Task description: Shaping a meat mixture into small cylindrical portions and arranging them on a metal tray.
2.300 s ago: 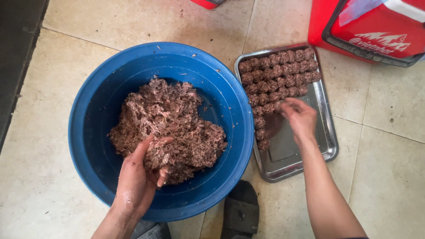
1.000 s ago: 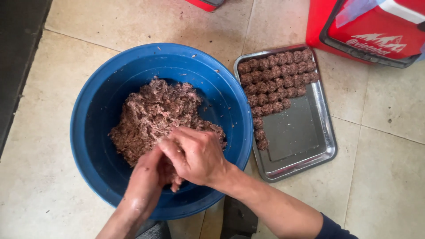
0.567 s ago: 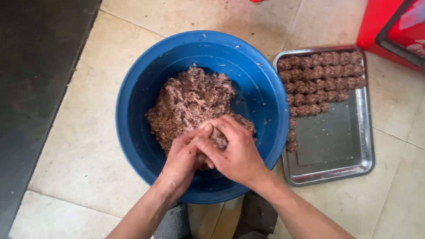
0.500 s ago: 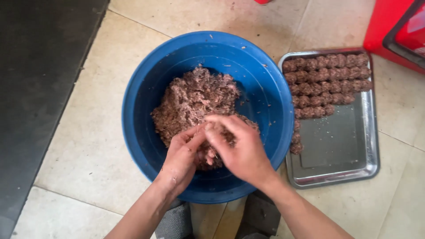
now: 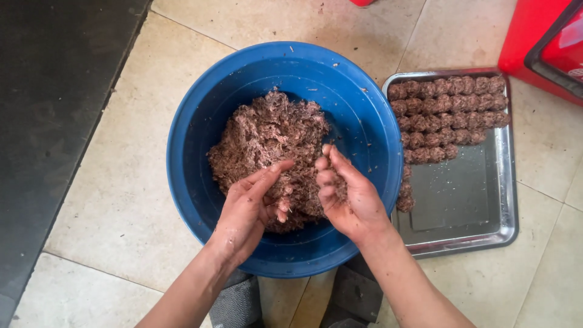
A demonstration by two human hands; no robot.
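Both hands sit low inside the blue bowl (image 5: 200, 121) on the tiled floor (image 5: 109, 206): left hand (image 5: 249, 209) loosely cupped, fingers in the near edge of the minced meat (image 5: 267, 136); right hand (image 5: 349, 194) cupped around a small lump of it, palm turned inward. Just right of the bowl, nearly touching its rim, lies a metal tray (image 5: 467, 200) with rows of meatballs (image 5: 446, 106) along its far end and left edge. A red crate (image 5: 534, 42) stands beyond the tray; a dark mat (image 5: 48, 109) lies far left.
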